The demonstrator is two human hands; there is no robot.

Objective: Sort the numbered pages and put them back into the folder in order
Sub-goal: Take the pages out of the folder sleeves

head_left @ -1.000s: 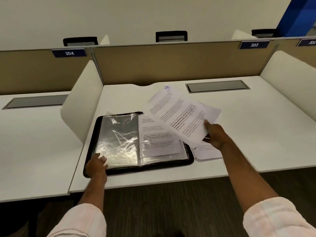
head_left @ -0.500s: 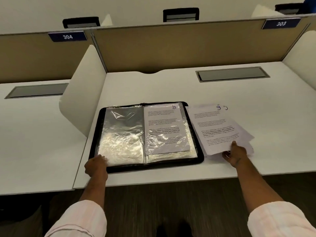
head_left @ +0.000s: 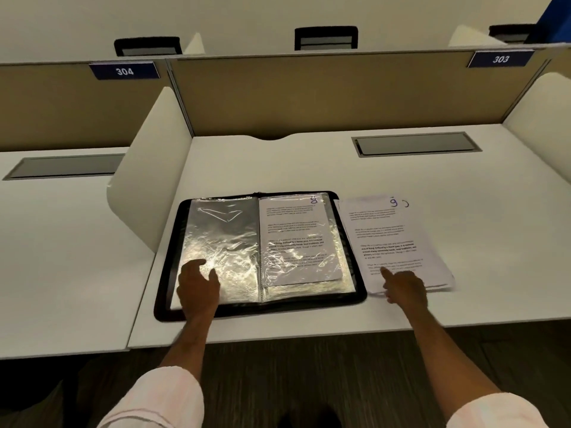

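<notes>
**Pressing the loose pages (head_left: 392,239) beside the open folder (head_left: 163,305)**

A white side divider (head_left: 148,171) walls the desk (head_left: 309,168) on the left, and a tan back partition (head_left: 340,94) closes the far side. A grey cable hatch (head_left: 417,144) is set into the desk top at far right. The black folder lies flat near the desk's front edge. Its left sleeve (head_left: 225,236) is shiny with glare, and the right sleeve holds page 8 (head_left: 296,236).

The loose pages lie just right of the folder, the top sheet marked 9. A second mark peeks out from a lower sheet, too partial to read. The printed text is too small to make out, and the number of sheets cannot be told.

The left hand (head_left: 197,282) rests flat on the left sleeve, fingers relaxed and thumb apart. The right hand (head_left: 404,287) lays a straight forefinger on the top sheet's near end, its other fingers tucked under and gripping nothing visible.

Bare desk lies behind the folder and to the right of the pages.
</notes>
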